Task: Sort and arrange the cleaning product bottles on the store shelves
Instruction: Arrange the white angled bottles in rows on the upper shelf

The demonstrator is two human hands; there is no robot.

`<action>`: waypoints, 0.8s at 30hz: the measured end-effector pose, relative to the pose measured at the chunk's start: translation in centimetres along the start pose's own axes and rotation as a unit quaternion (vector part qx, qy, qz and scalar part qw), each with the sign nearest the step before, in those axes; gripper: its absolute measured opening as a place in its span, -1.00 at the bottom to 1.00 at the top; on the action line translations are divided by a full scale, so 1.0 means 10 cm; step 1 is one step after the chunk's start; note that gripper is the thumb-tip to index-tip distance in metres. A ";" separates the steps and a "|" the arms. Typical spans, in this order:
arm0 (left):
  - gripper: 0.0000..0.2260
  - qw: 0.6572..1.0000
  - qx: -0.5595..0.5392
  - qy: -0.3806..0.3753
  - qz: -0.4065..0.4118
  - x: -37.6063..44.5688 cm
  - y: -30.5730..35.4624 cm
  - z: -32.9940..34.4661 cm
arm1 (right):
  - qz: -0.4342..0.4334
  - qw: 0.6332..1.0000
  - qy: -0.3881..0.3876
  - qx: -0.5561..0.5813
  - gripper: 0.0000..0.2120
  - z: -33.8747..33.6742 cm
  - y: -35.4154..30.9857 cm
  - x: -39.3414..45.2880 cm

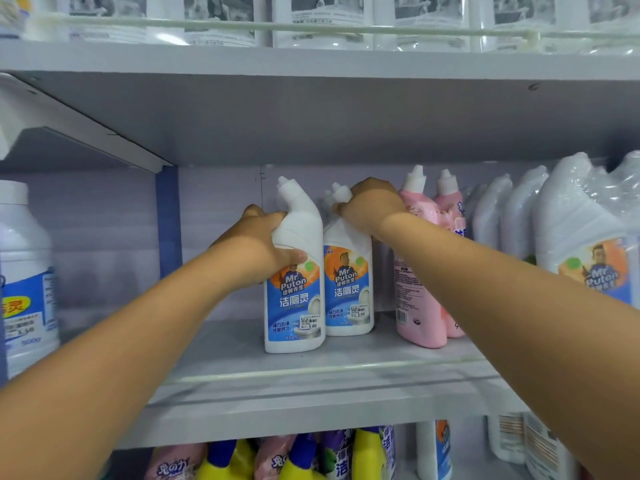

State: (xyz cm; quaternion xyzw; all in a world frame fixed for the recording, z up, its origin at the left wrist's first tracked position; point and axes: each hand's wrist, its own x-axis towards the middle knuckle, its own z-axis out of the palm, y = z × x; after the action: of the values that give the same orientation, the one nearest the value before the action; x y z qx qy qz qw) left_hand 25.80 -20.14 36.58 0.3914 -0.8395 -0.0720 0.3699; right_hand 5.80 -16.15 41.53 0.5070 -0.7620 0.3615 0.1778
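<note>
Two white bottles with blue labels stand side by side on the middle shelf (311, 372). The left hand (263, 244) grips the front bottle (296, 296) at its shoulder, fingers curled round the neck and thumb on the label. The right hand (370, 206) holds the neck of the back bottle (348, 289), fingers wrapped over it below the cap. Just right of them stand two pink bottles (419, 271), then wrapped white bottles (581, 237). Yellow bottles (367, 455) sit on the shelf below.

matt white plastic bottles (294, 271), glossy paper labels (348, 292)
</note>
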 end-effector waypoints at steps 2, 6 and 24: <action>-0.54 1.000 -0.024 0.011 -0.001 -0.03 -0.02 0.03 | 0.005 1.000 -0.008 0.012 -0.63 0.00 0.00 -0.05; -0.52 0.995 -0.086 0.055 0.004 -0.13 -0.09 0.12 | -0.018 0.998 -0.019 0.056 -0.60 -0.01 0.02 -0.23; -0.69 0.924 -0.362 -0.030 -0.121 -0.62 -0.01 0.15 | 0.043 0.950 -0.064 0.304 -0.45 -0.10 0.40 -1.25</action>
State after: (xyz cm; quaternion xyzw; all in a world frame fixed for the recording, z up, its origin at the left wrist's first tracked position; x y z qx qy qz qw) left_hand 27.48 -16.07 31.96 0.3269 -0.7134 -0.4267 0.4495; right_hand 7.42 -6.50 32.75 0.5260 -0.6470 0.5497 -0.0493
